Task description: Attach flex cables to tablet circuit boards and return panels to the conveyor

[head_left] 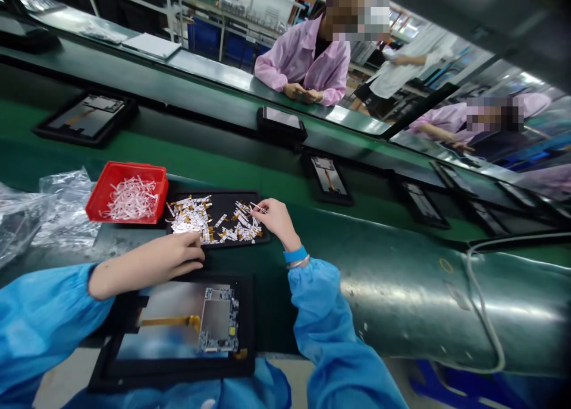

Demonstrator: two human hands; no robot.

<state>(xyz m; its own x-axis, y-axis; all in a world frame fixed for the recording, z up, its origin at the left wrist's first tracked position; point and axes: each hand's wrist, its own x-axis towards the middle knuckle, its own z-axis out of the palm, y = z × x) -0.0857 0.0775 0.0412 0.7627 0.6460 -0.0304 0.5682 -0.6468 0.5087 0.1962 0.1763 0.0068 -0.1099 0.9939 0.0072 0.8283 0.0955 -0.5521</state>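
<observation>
Pinched in my right hand (277, 220) is a pair of tweezers (257, 207), its tips over the right part of a black tray (225, 202). Small white flex-cable pieces (191, 216) with amber ends lie heaped in that tray, in a larger left pile and a smaller right one. My left hand (176, 257) hovers at the tray's near left edge, fingers loosely bent and apart, with nothing visible in them. Below it, close to my body, an opened tablet (165, 343) shows its circuit board (218, 320) and an orange ribbon cable (172, 321), resting in a black holder (247, 337).
A red bin (100, 198) of white strips stands left of the tray, beside clear plastic bags (66, 207). Beyond runs a green conveyor (200, 153) carrying several tablets in black holders. Co-workers in pink sit across it. A grey cable (479, 302) crosses the bench at right.
</observation>
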